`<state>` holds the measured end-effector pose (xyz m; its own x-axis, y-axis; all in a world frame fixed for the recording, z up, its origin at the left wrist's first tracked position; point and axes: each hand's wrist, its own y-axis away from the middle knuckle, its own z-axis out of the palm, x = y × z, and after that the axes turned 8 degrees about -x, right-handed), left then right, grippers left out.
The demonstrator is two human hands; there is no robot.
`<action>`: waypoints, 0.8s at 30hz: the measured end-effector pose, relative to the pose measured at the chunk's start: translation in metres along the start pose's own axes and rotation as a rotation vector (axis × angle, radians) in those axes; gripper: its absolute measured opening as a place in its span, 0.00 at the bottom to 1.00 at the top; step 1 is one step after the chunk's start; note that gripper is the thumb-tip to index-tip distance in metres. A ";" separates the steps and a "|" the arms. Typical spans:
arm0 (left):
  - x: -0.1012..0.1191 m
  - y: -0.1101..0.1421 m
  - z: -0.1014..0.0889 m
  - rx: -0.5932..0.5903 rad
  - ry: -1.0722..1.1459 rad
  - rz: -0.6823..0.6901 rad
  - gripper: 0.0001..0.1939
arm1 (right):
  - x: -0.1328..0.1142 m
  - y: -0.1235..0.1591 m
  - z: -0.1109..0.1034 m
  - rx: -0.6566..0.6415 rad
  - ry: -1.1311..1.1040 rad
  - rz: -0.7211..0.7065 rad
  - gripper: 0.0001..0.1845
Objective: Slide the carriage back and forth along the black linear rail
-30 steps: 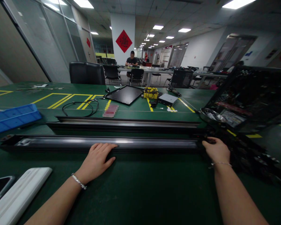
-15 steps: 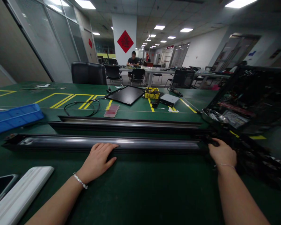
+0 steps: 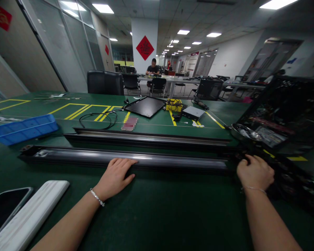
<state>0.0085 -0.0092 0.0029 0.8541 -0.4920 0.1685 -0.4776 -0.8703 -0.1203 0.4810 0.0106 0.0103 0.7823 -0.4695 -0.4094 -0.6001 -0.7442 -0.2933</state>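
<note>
Shifted rightward, right hand (image 3: pixel 255 173) curled on a dark tangled bundle (image 3: pixel 290 181), grip unclear; left hand (image 3: pixel 115 178) open, flat on a metal rail (image 3: pixel 172 161); rail lying on the green desk (image 3: pixel 157 209) beside a second rail (image 3: pixel 151 138)

One camera, worn on the person's head at the near edge of the green workbench (image 3: pixel 157 216), faces forward and down across it, close above the long metal rail (image 3: pixel 120 158), with the white pillar (image 3: pixel 143 24) almost straight ahead beyond the bench.
</note>
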 end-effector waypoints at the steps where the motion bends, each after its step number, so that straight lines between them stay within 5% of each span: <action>1: 0.000 0.000 0.000 0.003 0.002 0.001 0.21 | -0.011 0.005 0.001 0.084 0.015 -0.057 0.25; 6: 0.001 0.001 -0.002 0.021 0.011 0.000 0.22 | -0.080 0.054 0.017 -0.016 0.023 -0.653 0.24; 9: -0.001 0.005 -0.008 0.091 -0.026 -0.034 0.22 | -0.109 0.086 0.026 -0.163 0.054 -0.852 0.25; 15: -0.036 0.012 -0.045 0.369 -0.089 -0.407 0.25 | -0.117 0.100 0.029 -0.278 0.118 -0.889 0.24; 20: -0.102 0.024 -0.092 0.654 0.028 -0.890 0.35 | -0.115 0.096 0.030 -0.257 0.122 -0.897 0.24; 24: -0.160 0.054 -0.091 0.719 0.206 -1.203 0.42 | -0.116 0.097 0.030 -0.245 0.130 -0.898 0.24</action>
<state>-0.1723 0.0202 0.0581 0.5839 0.4813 0.6537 0.7696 -0.5845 -0.2570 0.3265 0.0070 0.0031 0.9566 0.2910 -0.0137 0.2779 -0.9257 -0.2566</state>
